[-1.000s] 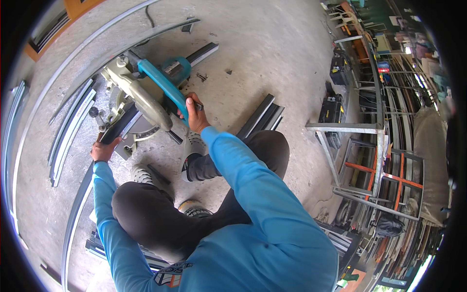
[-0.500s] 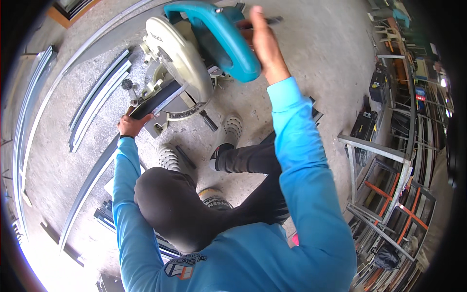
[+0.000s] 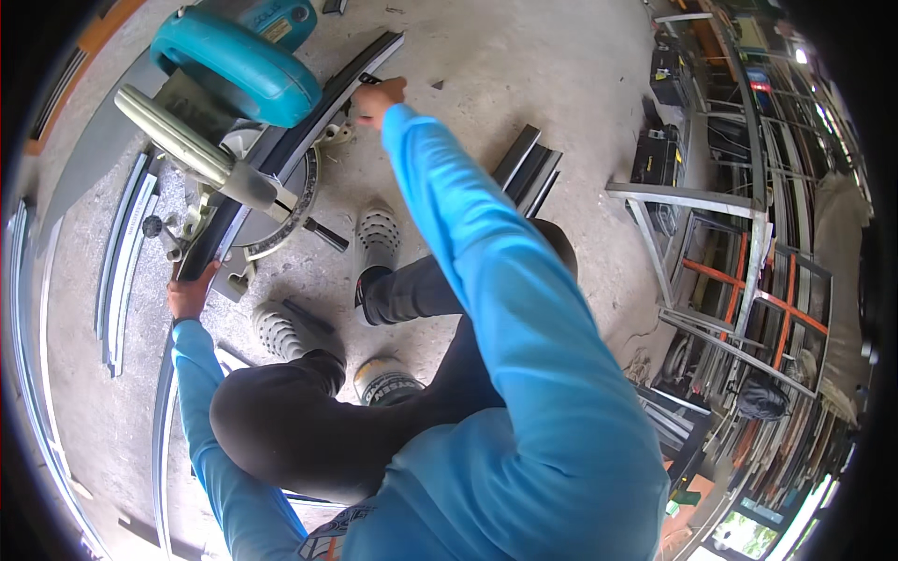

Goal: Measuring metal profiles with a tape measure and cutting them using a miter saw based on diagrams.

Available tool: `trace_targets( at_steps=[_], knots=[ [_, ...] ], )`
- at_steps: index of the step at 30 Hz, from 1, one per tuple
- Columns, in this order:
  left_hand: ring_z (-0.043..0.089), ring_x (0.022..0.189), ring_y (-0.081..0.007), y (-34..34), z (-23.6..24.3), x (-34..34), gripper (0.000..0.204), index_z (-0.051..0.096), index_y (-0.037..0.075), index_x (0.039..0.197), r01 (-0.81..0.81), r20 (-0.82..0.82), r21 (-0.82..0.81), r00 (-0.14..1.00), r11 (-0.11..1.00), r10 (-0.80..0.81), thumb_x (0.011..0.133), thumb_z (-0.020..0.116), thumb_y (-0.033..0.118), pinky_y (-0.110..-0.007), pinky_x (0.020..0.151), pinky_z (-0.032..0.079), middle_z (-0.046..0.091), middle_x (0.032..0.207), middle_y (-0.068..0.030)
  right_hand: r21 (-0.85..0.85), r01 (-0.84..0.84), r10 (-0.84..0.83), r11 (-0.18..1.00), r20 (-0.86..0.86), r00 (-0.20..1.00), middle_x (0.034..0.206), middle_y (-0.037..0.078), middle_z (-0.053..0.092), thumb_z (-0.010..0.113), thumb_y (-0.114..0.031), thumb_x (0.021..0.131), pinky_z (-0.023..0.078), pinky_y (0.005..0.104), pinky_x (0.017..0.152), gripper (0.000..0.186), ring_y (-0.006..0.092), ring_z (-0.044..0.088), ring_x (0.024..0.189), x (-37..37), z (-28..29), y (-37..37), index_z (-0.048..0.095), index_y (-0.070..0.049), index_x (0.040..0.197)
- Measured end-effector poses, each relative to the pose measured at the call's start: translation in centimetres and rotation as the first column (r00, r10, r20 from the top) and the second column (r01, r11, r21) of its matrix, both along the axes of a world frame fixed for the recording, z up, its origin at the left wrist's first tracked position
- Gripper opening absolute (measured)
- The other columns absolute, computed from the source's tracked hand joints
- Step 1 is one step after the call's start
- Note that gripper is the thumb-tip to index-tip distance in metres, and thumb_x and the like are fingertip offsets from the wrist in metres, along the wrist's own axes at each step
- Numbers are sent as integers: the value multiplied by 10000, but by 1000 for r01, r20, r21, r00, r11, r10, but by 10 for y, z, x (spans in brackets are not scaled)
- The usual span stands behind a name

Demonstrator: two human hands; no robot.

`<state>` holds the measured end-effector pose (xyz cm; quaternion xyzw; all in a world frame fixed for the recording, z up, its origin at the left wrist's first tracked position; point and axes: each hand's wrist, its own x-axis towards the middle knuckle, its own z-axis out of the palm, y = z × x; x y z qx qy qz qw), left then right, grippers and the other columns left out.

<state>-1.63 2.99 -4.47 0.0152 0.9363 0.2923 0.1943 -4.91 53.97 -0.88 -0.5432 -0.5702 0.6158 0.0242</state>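
Note:
A long dark metal profile [image 3: 304, 131] lies slantwise across the bed of a miter saw [image 3: 178, 150], under its teal handle [image 3: 271, 79]. My left hand [image 3: 192, 294] is closed round the near end of the profile. Farther out, my right hand [image 3: 379, 98] has its fingers curled at the profile's far part, beyond the saw. The saw's pale blade guard [image 3: 168, 131] hangs over the profile, and the blade is mostly hidden. A knobbed clamp screw [image 3: 154, 225] stands beside my left hand.
Several light metal strips [image 3: 128, 262] lie on the floor left of the saw. Short dark profile pieces [image 3: 528, 168] rest right of my right forearm. A metal frame rack [image 3: 692, 194] and black toolboxes [image 3: 655, 154] stand at the right. My shoes [image 3: 379, 238] are close to the saw.
My right hand has left the area by the saw handle and come to the profile's far part. My left hand stays on the near end. The whole view has shifted, with the saw now farther left.

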Motion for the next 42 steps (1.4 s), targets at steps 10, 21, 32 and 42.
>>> trace_targets(
  at_steps=[10,21,32,42],
  knots=[
    [683,1090,-360,5,23,3,971,628,78,1315,-99,21,-128,995,987,102,569,876,649,-442,954,522,713,1151,-199,-138,155,-145,978,79,986,1250,197,555,921,-369,665,541,607,857,993,347,599,1064,26,-13,-132,263,-17,1320],
    [715,985,-302,-4,7,6,721,691,72,1178,-47,-15,66,999,997,48,657,895,526,-416,845,527,743,1054,-163,701,-508,309,501,403,861,1020,200,667,847,-245,665,536,473,791,632,335,684,940,57,56,28,488,-6,1127],
    [593,1224,-384,17,41,17,927,574,111,1378,24,121,-350,992,937,20,709,730,733,-502,1021,445,643,1295,-204,849,-268,24,455,289,957,918,174,622,878,-213,676,536,446,754,695,329,663,865,366,113,128,368,-48,1118],
    [397,1375,-411,-85,10,59,925,392,157,1499,77,65,-533,997,843,-50,824,563,765,-641,1072,324,437,1482,-171,716,38,-305,697,248,919,963,238,634,810,-179,758,502,487,811,599,437,649,935,489,-10,28,353,-100,1138]
  ],
)
